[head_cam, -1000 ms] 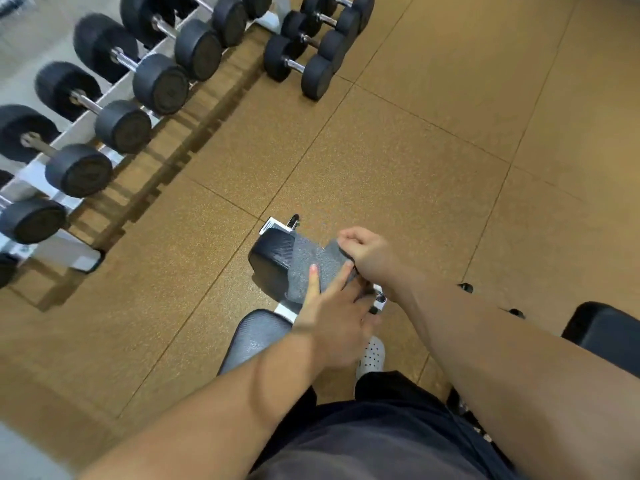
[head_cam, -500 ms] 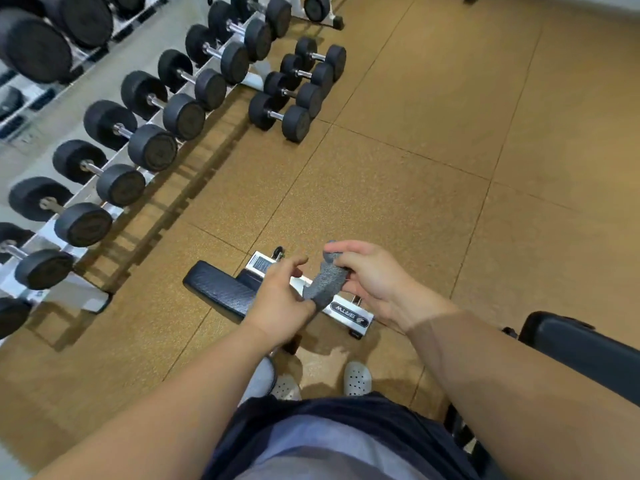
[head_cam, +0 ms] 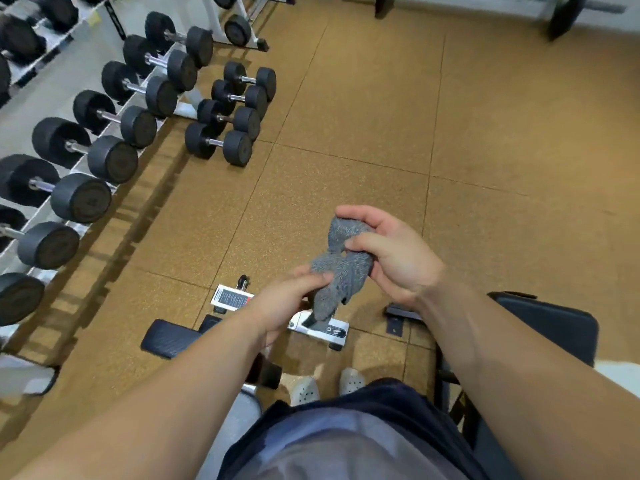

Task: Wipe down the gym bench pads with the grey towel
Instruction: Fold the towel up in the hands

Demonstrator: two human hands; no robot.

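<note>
The grey towel (head_cam: 341,268) hangs bunched in the air between both hands, above the floor. My right hand (head_cam: 391,254) grips its upper part with thumb and fingers. My left hand (head_cam: 287,299) pinches its lower left edge. Below the hands lies a black bench pad (head_cam: 166,339) on a white metal frame (head_cam: 230,299); my left forearm hides part of it. A second black pad (head_cam: 554,323) shows at the right, behind my right forearm.
A dumbbell rack (head_cam: 83,143) runs along the left side, with several loose dumbbells (head_cam: 225,140) on the brown rubber floor beside it. My white shoes (head_cam: 351,381) stand under the bench frame. More equipment stands at the top edge.
Both hands have lifted the towel off the bench pad and raised it, bunching it up. The view has tilted up, showing more floor and rack.
</note>
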